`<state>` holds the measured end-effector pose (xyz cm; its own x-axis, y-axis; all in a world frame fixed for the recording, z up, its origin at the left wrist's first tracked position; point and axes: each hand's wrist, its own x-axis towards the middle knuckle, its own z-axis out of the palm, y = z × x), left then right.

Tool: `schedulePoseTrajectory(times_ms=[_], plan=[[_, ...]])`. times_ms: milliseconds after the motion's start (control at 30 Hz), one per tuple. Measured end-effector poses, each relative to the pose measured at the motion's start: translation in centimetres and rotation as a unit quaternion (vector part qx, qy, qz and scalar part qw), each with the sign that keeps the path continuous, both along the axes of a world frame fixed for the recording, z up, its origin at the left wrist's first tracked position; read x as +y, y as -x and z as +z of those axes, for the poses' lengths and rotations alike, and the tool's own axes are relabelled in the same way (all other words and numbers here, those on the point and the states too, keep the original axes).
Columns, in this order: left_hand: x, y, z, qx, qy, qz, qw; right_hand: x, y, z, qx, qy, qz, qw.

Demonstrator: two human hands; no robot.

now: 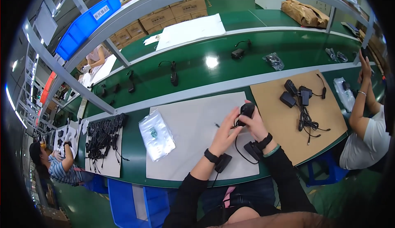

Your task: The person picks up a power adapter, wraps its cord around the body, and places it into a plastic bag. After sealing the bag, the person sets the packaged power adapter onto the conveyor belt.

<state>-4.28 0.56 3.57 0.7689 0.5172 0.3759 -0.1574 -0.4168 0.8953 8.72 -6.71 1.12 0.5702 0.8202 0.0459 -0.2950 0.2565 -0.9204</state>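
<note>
Over the pale grey mat (185,166), a black power adapter (247,110) is held up in front of me. My right hand (256,126) has its fingers closed around the adapter. Close against it on the left, my left hand (225,132) pinches at the adapter's black cable, whose plug end (217,125) sticks out past the fingers. Part of the cable loops down between my wrists. Each wrist wears a black band with a black box beside it, the left box (223,163) and the right box (252,150). The adapter's underside is hidden by my fingers.
Clear plastic bags (158,139) lie left of my hands, beyond them a pile of black adapters (103,133). Several adapters with cables (303,96) rest on brown cardboard (267,92) at right. Adapters and bagged items sit along the green belt (197,73). Co-workers sit on both sides.
</note>
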Motion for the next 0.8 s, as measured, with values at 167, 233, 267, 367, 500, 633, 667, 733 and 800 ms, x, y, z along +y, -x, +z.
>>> schedulePoseTrajectory(times_ms=[167,233,267,367,500,633,667,733,800], plan=[[3.4,2.2,1.2,0.266,-0.095,-0.046,0.958,-0.6,-2.4,-0.1,0.136,-0.08,0.006,0.987],[4.5,2.7,-0.2,0.094,0.123,-0.045,0.987,-0.8,-2.5,0.3,0.124,-0.086,0.001,0.989],[4.8,3.0,-0.6,0.006,0.229,-0.041,0.973,-0.6,-2.4,0.4,0.115,-0.092,0.001,0.989],[4.6,2.9,-1.7,-0.078,0.359,-0.086,0.926,-0.4,-1.7,0.9,0.108,-0.106,0.024,0.988],[4.0,2.8,-0.8,-0.141,0.461,-0.144,0.864,-0.7,-1.1,1.8,0.115,-0.121,0.074,0.983],[4.1,2.4,-1.6,-0.25,0.559,-0.204,0.764,-0.4,-0.7,1.8,0.113,-0.116,0.096,0.982],[4.1,2.4,-1.7,-0.296,0.593,-0.224,0.714,-0.3,-0.5,1.6,0.095,-0.107,0.102,0.984],[3.8,2.4,-2.0,-0.234,0.553,-0.188,0.777,-0.1,-0.1,1.3,0.079,-0.099,0.111,0.986],[2.8,1.8,0.0,-0.098,0.463,-0.122,0.873,-0.3,-0.3,0.9,-0.017,-0.022,0.076,0.997]])
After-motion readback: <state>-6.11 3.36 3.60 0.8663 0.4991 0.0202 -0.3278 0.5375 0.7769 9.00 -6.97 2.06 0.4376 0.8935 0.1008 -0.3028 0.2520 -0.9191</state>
